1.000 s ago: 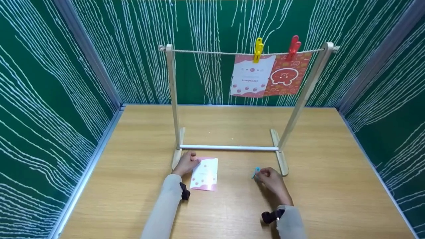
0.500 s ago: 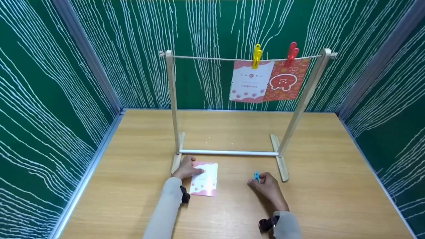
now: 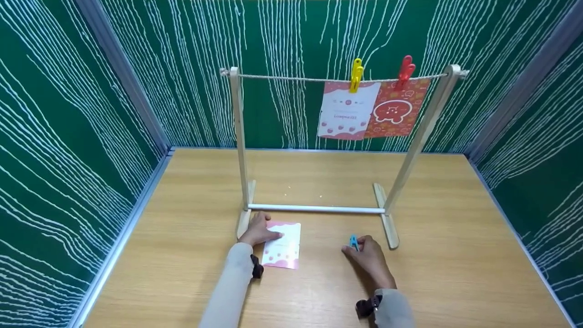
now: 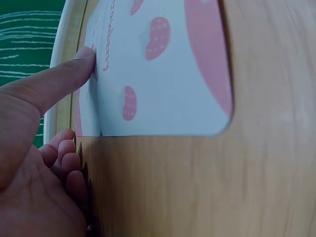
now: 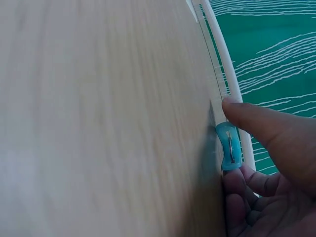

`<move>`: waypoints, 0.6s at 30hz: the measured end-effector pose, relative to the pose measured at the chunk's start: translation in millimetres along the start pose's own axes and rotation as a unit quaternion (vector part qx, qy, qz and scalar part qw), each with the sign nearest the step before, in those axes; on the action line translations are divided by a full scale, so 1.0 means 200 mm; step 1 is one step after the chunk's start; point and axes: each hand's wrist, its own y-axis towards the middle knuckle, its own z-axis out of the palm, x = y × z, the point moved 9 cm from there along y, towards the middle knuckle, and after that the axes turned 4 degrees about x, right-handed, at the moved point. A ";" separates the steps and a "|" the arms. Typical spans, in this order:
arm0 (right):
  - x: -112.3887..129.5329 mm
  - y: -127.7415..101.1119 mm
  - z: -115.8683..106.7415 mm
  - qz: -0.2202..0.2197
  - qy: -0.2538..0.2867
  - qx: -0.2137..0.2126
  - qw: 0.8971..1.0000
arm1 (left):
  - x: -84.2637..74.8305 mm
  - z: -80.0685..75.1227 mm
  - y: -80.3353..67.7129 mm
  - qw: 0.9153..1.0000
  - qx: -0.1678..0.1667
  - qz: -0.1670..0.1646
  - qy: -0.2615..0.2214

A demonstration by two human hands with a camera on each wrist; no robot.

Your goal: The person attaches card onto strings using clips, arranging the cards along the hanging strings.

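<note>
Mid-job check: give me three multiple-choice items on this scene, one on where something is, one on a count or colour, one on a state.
1. Where does the pink-and-white card lie?
A. on the table in front of the rack
B. pegged on the string
C. behind the rack

2. How many clothespins sit on the string?
A. one
B. two
C. four

3. What is the right hand doing?
A. lying flat and empty
B. pinching the blue clothespin
C. gripping the rack post

Answers:
1 A, it lies flat on the table under the left hand fingertips.
2 B, the yellow clothespin and the red clothespin, each holding a card.
3 B, the wrist view shows fingers closed on it.
</note>
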 end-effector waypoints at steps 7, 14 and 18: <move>0.00 0.00 0.00 -0.008 -0.010 -0.009 1.000 | 0.00 0.00 0.00 1.000 -0.005 -0.001 0.007; 0.00 0.01 0.01 -0.002 -0.011 -0.006 1.000 | 0.00 -0.01 0.01 1.000 -0.010 0.005 0.014; -0.01 0.01 0.01 0.004 -0.014 -0.004 1.000 | -0.01 -0.01 0.00 1.000 -0.011 0.002 0.009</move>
